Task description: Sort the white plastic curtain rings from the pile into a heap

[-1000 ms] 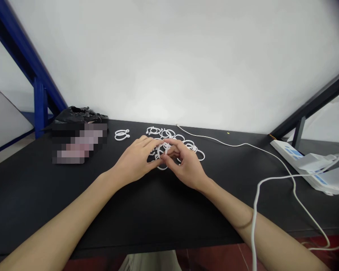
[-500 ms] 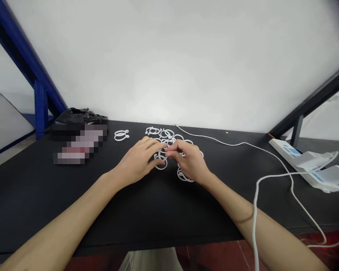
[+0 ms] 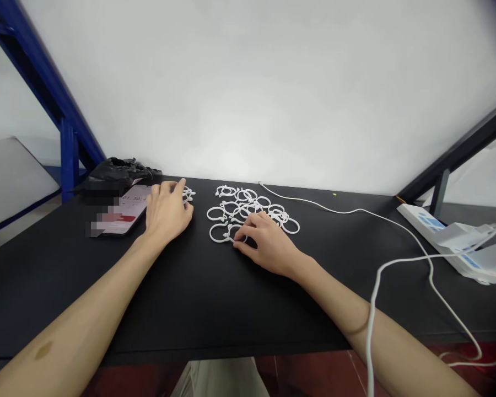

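White plastic shower curtain rings (image 3: 290, 225) with small knobbed ends lie in a loose, overlapping group on the black tabletop (image 3: 198, 309). My left hand (image 3: 167, 212) is at the smaller set of rings (image 3: 187, 194) to the left, its thumb and fingers curved about them and partly covering them. My right hand (image 3: 267, 242) is at the near edge of the main group. Its thumb and fingers are closed around the side of one ring (image 3: 236, 226), beside another ring (image 3: 218, 233) on its left.
At the left lie a phone (image 3: 138, 207) with a lit screen, partly blurred out, and a crumpled black plastic bag (image 3: 119, 170). A white cable (image 3: 357, 210) crosses the right side to a power strip (image 3: 424, 218) with plugged-in adapters. A white wall (image 3: 248, 94) stands behind.
My left hand has moved from the main group leftward to the smaller set of rings. My right hand has lowered slightly to a ring at the group's near edge.
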